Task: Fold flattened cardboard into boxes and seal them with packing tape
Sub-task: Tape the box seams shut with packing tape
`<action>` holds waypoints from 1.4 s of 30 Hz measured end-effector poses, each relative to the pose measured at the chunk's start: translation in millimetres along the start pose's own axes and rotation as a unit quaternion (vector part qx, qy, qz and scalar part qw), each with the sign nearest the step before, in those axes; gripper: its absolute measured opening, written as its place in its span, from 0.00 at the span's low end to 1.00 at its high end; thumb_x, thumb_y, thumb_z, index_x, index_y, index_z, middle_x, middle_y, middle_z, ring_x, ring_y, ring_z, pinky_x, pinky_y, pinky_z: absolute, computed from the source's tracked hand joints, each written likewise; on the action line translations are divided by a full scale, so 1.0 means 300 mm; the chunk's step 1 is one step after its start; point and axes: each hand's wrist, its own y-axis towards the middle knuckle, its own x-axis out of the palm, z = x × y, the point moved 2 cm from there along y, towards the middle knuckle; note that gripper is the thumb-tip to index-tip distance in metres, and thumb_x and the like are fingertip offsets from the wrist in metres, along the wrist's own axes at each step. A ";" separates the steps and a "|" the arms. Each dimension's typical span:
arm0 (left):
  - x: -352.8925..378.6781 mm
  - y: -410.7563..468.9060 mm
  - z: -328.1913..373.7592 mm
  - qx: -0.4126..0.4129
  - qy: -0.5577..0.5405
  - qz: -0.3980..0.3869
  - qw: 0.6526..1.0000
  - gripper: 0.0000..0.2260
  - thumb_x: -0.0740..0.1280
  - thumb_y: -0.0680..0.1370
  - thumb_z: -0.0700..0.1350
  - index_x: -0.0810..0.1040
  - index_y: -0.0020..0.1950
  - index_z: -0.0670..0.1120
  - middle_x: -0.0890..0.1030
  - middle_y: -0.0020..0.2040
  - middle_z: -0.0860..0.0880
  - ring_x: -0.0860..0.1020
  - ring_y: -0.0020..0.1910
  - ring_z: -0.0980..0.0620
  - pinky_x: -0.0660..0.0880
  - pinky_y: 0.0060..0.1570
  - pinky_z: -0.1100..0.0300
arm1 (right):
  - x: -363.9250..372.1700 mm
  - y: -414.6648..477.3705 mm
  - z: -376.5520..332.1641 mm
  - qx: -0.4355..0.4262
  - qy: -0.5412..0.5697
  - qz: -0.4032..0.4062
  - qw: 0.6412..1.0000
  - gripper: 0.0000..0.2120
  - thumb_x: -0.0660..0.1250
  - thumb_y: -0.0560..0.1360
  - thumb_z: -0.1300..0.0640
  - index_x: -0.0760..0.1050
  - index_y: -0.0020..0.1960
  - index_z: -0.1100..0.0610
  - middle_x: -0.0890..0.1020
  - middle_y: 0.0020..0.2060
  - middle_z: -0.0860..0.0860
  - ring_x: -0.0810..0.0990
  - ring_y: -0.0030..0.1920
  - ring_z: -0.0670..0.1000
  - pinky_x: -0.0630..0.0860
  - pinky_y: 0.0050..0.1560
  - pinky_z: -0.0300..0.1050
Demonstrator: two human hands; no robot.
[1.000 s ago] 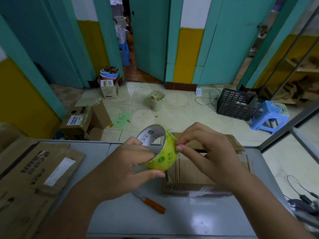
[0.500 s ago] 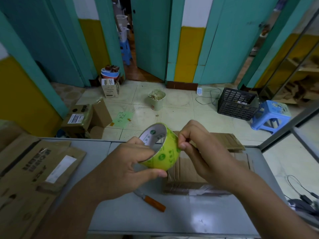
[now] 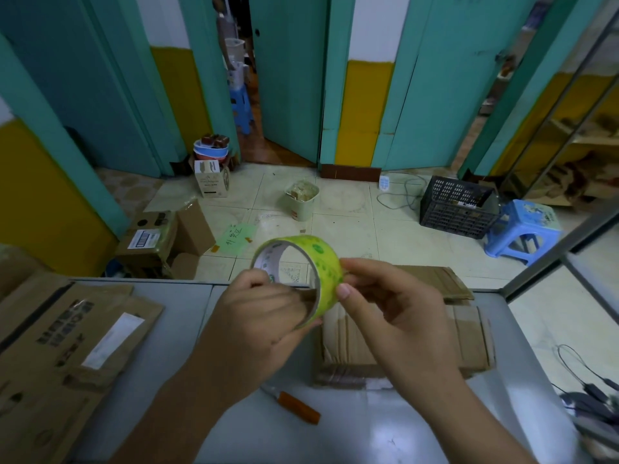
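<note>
My left hand (image 3: 264,316) grips a yellow-green roll of packing tape (image 3: 323,262) held up over the grey table (image 3: 418,426), fingers through the core. My right hand (image 3: 395,309) touches the roll's outer face with thumb and fingertips, which pinch at its right edge. Below the hands a folded cardboard box (image 3: 469,339) lies on the table, partly hidden by my right hand. A stack of flattened cardboard (image 3: 63,346) with a white label lies on the table's left side.
An orange-handled knife (image 3: 294,405) lies on the table near the front. More flat cardboard (image 3: 445,279) sits at the far edge. Cables (image 3: 582,390) lie at the right. On the floor beyond are boxes (image 3: 157,239), a bin (image 3: 301,199), a black crate (image 3: 455,209), a blue stool (image 3: 526,229).
The roll has turned in my left hand, so its opening now faces more to the left. My right fingertips stayed at the roll's rim, shifting slightly along it.
</note>
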 end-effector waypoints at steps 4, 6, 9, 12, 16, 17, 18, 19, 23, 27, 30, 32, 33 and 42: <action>0.021 0.009 0.011 -0.037 -0.001 -0.066 0.997 0.03 0.76 0.76 0.39 0.85 0.44 0.41 0.84 0.38 0.46 0.81 0.37 0.45 0.77 0.49 0.49 | 0.001 -0.007 -0.003 -0.058 -0.064 -0.022 0.996 0.17 0.78 0.74 0.64 0.83 0.62 0.58 0.86 0.46 0.48 0.86 0.49 0.51 0.83 0.53 0.48; 0.027 0.016 0.018 -0.056 0.007 -0.121 0.991 0.03 0.74 0.76 0.37 0.86 0.47 0.38 0.85 0.41 0.42 0.83 0.40 0.41 0.80 0.49 0.44 | 0.000 -0.009 -0.005 -0.108 -0.123 -0.038 0.986 0.19 0.77 0.76 0.61 0.81 0.65 0.57 0.85 0.48 0.47 0.85 0.51 0.49 0.82 0.53 0.46; 0.020 0.024 0.031 -0.066 -0.003 -0.150 0.986 0.07 0.71 0.78 0.39 0.86 0.50 0.37 0.87 0.44 0.41 0.84 0.42 0.38 0.81 0.49 0.43 | -0.011 -0.001 -0.006 -0.151 -0.153 -0.052 0.975 0.16 0.73 0.79 0.58 0.79 0.66 0.58 0.83 0.48 0.48 0.83 0.51 0.46 0.81 0.52 0.42; 0.013 0.024 0.049 -0.063 -0.035 -0.159 0.985 0.13 0.64 0.84 0.44 0.86 0.54 0.40 0.87 0.48 0.43 0.84 0.47 0.40 0.78 0.53 0.43 | -0.014 0.011 -0.009 -0.183 -0.175 -0.050 0.966 0.10 0.69 0.81 0.58 0.81 0.60 0.60 0.83 0.47 0.51 0.82 0.50 0.45 0.79 0.50 0.40; 0.019 0.008 0.047 -0.102 -0.028 -0.190 0.976 0.20 0.58 0.84 0.52 0.85 0.54 0.41 0.86 0.50 0.45 0.83 0.50 0.41 0.71 0.58 0.45 | -0.006 0.009 -0.006 -0.213 -0.202 -0.006 0.956 0.07 0.68 0.80 0.60 0.83 0.53 0.62 0.85 0.46 0.52 0.83 0.47 0.46 0.79 0.49 0.39; 0.019 0.004 0.047 -0.106 -0.034 -0.188 0.976 0.20 0.58 0.84 0.52 0.85 0.53 0.41 0.86 0.50 0.45 0.82 0.49 0.42 0.71 0.58 0.46 | -0.002 0.005 -0.003 -0.221 -0.208 0.003 0.953 0.07 0.68 0.80 0.61 0.84 0.53 0.62 0.85 0.46 0.52 0.83 0.47 0.46 0.79 0.50 0.37; 0.017 0.003 0.046 -0.110 -0.042 -0.186 0.975 0.19 0.59 0.84 0.52 0.85 0.53 0.42 0.86 0.50 0.46 0.82 0.49 0.42 0.70 0.58 0.47 | 0.002 0.000 0.002 -0.227 -0.212 0.010 0.951 0.07 0.68 0.80 0.61 0.84 0.52 0.62 0.85 0.45 0.52 0.82 0.47 0.46 0.78 0.51 0.36; 0.015 0.002 0.043 -0.114 -0.047 -0.188 0.974 0.19 0.58 0.84 0.52 0.85 0.53 0.42 0.86 0.50 0.46 0.82 0.49 0.43 0.71 0.58 0.46 | 0.005 -0.004 0.007 -0.230 -0.213 0.014 0.950 0.07 0.68 0.81 0.61 0.84 0.52 0.62 0.85 0.45 0.52 0.82 0.47 0.46 0.78 0.50 0.36; 0.007 -0.001 0.035 -0.115 -0.045 -0.182 0.975 0.19 0.60 0.84 0.52 0.85 0.55 0.40 0.86 0.50 0.46 0.83 0.49 0.42 0.73 0.56 0.44 | 0.022 -0.018 0.035 -0.228 -0.208 0.006 0.951 0.08 0.66 0.82 0.61 0.83 0.52 0.63 0.82 0.42 0.53 0.80 0.43 0.48 0.76 0.46 0.37; 0.007 -0.009 0.043 -0.123 -0.081 -0.148 0.978 0.16 0.62 0.82 0.50 0.85 0.56 0.41 0.86 0.52 0.47 0.78 0.52 0.48 0.71 0.57 0.48 | 0.022 -0.018 0.044 -0.238 -0.204 -0.002 0.949 0.08 0.66 0.82 0.62 0.83 0.52 0.63 0.82 0.43 0.53 0.80 0.43 0.48 0.75 0.47 0.36; 0.005 -0.021 0.037 -0.202 -0.143 -0.114 0.962 0.12 0.68 0.81 0.47 0.84 0.58 0.40 0.82 0.53 0.51 0.77 0.56 0.44 0.77 0.57 0.41 | 0.036 -0.028 0.044 -0.244 -0.184 -0.046 0.951 0.05 0.68 0.81 0.65 0.83 0.51 0.64 0.82 0.49 0.54 0.81 0.49 0.49 0.78 0.51 0.39; -0.002 -0.017 0.022 -0.223 -0.170 -0.092 0.956 0.14 0.69 0.80 0.47 0.84 0.60 0.40 0.77 0.54 0.56 0.78 0.57 0.42 0.79 0.57 0.40 | 0.049 -0.045 0.042 -0.238 -0.177 -0.069 0.952 0.03 0.70 0.80 0.66 0.83 0.51 0.63 0.83 0.56 0.55 0.82 0.57 0.48 0.79 0.57 0.41; -0.005 -0.013 0.015 -0.225 -0.185 -0.096 0.952 0.15 0.68 0.80 0.50 0.84 0.61 0.42 0.77 0.55 0.59 0.77 0.59 0.43 0.78 0.59 0.41 | 0.046 -0.047 0.039 -0.231 -0.168 -0.056 0.957 0.03 0.71 0.80 0.65 0.84 0.50 0.61 0.83 0.57 0.53 0.82 0.58 0.47 0.80 0.57 0.43; 0.015 -0.005 0.032 -0.224 -0.230 -0.047 0.946 0.12 0.69 0.83 0.47 0.79 0.66 0.54 0.74 0.61 0.69 0.78 0.63 0.45 0.77 0.62 0.44 | 0.021 0.012 -0.057 -0.165 -0.116 0.004 0.979 0.11 0.74 0.78 0.61 0.84 0.60 0.60 0.84 0.49 0.48 0.84 0.50 0.47 0.79 0.50 0.38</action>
